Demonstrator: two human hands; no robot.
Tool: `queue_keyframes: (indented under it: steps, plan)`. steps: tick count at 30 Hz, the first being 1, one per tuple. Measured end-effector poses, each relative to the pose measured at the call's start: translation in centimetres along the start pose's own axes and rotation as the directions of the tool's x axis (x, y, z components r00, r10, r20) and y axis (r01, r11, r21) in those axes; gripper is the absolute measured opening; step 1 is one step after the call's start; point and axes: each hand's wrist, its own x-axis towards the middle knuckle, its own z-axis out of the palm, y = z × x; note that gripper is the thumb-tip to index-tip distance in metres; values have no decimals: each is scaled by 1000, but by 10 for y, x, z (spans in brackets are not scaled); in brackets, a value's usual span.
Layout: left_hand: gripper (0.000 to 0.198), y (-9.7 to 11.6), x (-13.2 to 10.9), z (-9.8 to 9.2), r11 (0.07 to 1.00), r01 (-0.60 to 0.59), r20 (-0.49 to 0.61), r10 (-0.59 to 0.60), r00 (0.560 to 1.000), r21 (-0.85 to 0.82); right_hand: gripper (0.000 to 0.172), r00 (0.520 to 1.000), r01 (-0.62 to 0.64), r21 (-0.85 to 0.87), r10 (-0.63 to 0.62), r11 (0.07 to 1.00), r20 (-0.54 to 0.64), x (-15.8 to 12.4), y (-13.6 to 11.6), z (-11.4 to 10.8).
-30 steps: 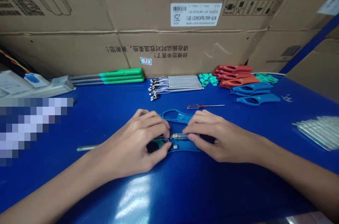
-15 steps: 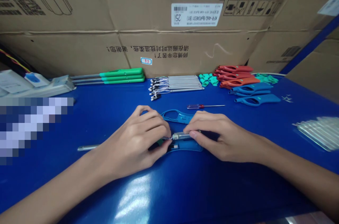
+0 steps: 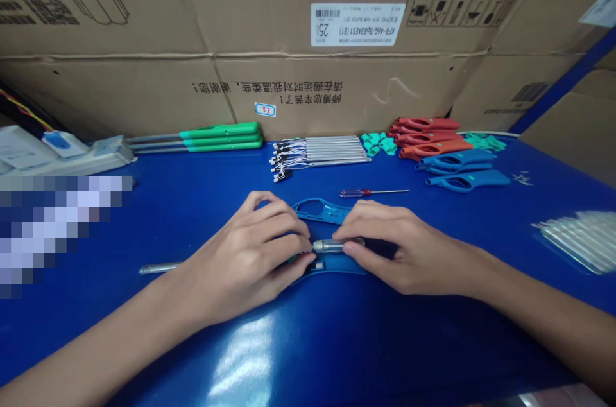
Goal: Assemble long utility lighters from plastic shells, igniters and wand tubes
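Both hands rest on the blue surface (image 3: 337,343) near the middle of its near half, meeting over a blue shell (image 3: 337,264) that lies flat there. The left hand (image 3: 245,259) is curled, its fingers bent down over the shell's left part and pinching small pieces there; what exactly it grips is hidden under the fingers. A metal tube (image 3: 158,268) sticks out from under this hand toward the left edge. The right hand (image 3: 399,246) is also curled, thumb and forefinger closed on a clear cartridge (image 3: 334,244) that lies along the shell, its metal tip touching the left fingertips. A second blue shell (image 3: 320,210) lies just beyond the hands, touching neither so far as can be seen.

Farther back, a small screwdriver (image 3: 373,192) with a red handle lies alone. Along the far edge, from left to right: three green-handled lighters (image 3: 216,137), a row of metal tubes with wires (image 3: 320,152), a few green caps (image 3: 378,143), a stack of red shells (image 3: 426,134), and blue shells (image 3: 459,171) in front of those. Clear cartridges (image 3: 580,237) lie in a bunch at the right edge. White devices (image 3: 72,153) sit at the far left corner. Cardboard boxes (image 3: 289,41) stand behind the surface.
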Motion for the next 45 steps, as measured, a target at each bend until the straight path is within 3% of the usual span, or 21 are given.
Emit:
queue_keyframes:
  steps: [7, 16, 20, 33, 45]
  plan:
    - [11, 0, -1, 2, 995, 74, 36, -72, 997, -66, 18, 1000, 1, 15, -2, 1000, 16, 0, 3, 1]
    - [15, 5, -1, -2, 973, 221, 227, -202, 953, -60, 18, 999, 14, -7, -14, 1000, 31, -3, 5, 4]
    - [15, 7, 0, -2, 969, 244, 261, -228, 938, -32, 19, 999, 20, -14, -20, 1000, 30, -3, 6, 4]
    - [5, 4, -1, -2, 995, 74, 27, -72, 997, -63, 17, 999, 35, 57, -34, 998, -27, 1, 0, -3]
    - [13, 3, 2, -2, 999, -15, 45, 17, 999, -44, 17, 1000, 25, 6, -25, 1000, 6, -1, 3, -1]
